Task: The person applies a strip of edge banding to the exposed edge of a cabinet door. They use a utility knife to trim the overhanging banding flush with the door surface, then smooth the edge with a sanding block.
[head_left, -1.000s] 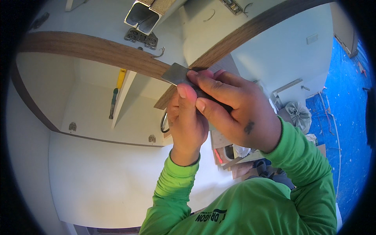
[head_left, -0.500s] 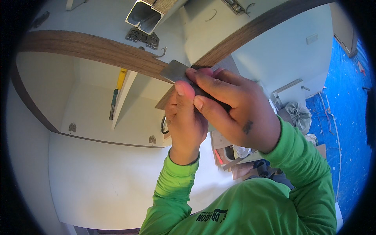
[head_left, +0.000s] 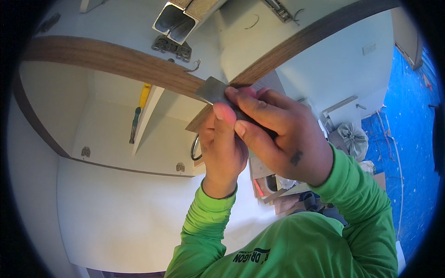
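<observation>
Both hands meet at a flat grey metal blade, which looks like a scraper with a bright lower edge. My right hand grips its darker rear part, thumb on the near side and fingers over the far side. Closed around the blade's near edge is my left hand, its thumb pointing up along it. The blade's far end overlaps the brown wood-grain edge of the cabinet in view, close to a corner; whether it touches cannot be told. Another brown piece shows behind my left hand.
A second wood-grain edge runs to the upper right. Metal channels and a hinge plate lie beyond the cabinet edge. Inside a compartment rests a yellow-and-green tool. Blue sheeting covers the floor at right, near a grey bag.
My hands and the blade have shifted slightly right and down against the cabinet edge. Both hands keep their grip.
</observation>
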A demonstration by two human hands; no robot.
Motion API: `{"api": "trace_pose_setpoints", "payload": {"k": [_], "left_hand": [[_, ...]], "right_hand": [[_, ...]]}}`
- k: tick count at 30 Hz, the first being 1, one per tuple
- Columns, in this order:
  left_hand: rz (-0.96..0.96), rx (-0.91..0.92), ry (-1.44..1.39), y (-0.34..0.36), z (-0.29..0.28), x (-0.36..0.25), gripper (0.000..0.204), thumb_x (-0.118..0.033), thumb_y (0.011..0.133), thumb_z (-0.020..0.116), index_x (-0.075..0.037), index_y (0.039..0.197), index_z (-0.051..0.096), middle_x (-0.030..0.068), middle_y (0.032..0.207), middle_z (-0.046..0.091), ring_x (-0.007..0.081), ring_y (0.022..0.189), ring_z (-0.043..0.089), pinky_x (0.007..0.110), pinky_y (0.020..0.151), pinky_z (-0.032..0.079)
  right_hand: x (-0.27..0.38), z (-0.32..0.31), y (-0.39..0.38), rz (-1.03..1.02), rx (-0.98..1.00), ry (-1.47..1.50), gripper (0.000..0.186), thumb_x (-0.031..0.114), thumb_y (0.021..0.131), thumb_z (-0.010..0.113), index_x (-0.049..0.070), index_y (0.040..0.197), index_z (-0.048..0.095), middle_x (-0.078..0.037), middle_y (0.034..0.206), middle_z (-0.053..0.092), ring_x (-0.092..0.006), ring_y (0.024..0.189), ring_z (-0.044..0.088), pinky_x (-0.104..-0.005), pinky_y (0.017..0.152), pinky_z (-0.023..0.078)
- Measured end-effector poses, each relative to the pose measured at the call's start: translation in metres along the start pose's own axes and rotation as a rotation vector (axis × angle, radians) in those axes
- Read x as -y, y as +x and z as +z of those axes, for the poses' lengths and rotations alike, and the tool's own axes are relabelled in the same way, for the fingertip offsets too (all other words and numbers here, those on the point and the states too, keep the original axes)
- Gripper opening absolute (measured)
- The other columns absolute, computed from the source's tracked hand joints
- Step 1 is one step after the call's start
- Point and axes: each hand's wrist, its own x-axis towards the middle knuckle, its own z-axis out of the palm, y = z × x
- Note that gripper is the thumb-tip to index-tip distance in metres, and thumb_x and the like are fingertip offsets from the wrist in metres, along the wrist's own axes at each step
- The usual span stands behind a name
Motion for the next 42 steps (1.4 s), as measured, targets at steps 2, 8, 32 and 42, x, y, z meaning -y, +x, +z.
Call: {"api": "trace_pose_setpoints", "payload": {"k": [2,8,32,42], "left_hand": [[-0.022,-0.03,-0.027,0.0,0.001,0.0,0.073,-0.057,0.113,0.032,0.008,0.131,0.06,0.0197,0.125,0.069,0.028,0.114,0.068,0.039,0.102,0.055],[-0.022,0.009,-0.004,0.004,-0.002,-0.007,0.072,-0.056,0.113,0.032,0.007,0.132,0.06,0.0191,0.124,0.069,0.0268,0.114,0.068,0.038,0.1,0.056],[-0.075,-0.016,-0.133,0.006,-0.008,-0.006,0.071,-0.059,0.111,0.04,0.006,0.13,0.063,0.0141,0.119,0.069,0.0206,0.105,0.068,0.032,0.091,0.057],[-0.089,-0.046,-0.19,0.008,-0.007,-0.011,0.07,-0.059,0.11,0.044,0.006,0.128,0.063,0.0136,0.118,0.069,0.0205,0.104,0.068,0.033,0.091,0.057]], "right_hand": [[0.001,-0.001,-0.002,0.018,0.013,0.003,0.046,0.01,0.095,0.068,-0.007,0.137,0.063,-0.023,0.107,0.069,-0.0342,0.094,0.072,-0.0372,0.082,0.056],[-0.001,-0.001,0.004,-0.04,-0.007,0.011,0.046,0.01,0.095,0.067,-0.007,0.138,0.062,-0.023,0.105,0.069,-0.0345,0.091,0.071,-0.0368,0.081,0.056],[0.012,0.004,0.009,0.044,-0.013,0.042,0.043,0.013,0.098,0.066,-0.005,0.137,0.064,-0.023,0.107,0.069,-0.0329,0.091,0.071,-0.0361,0.082,0.055],[0.017,0.003,0.013,0.048,-0.001,0.05,0.042,0.01,0.098,0.065,-0.006,0.137,0.064,-0.024,0.108,0.069,-0.0322,0.092,0.07,-0.0358,0.083,0.055]]}}
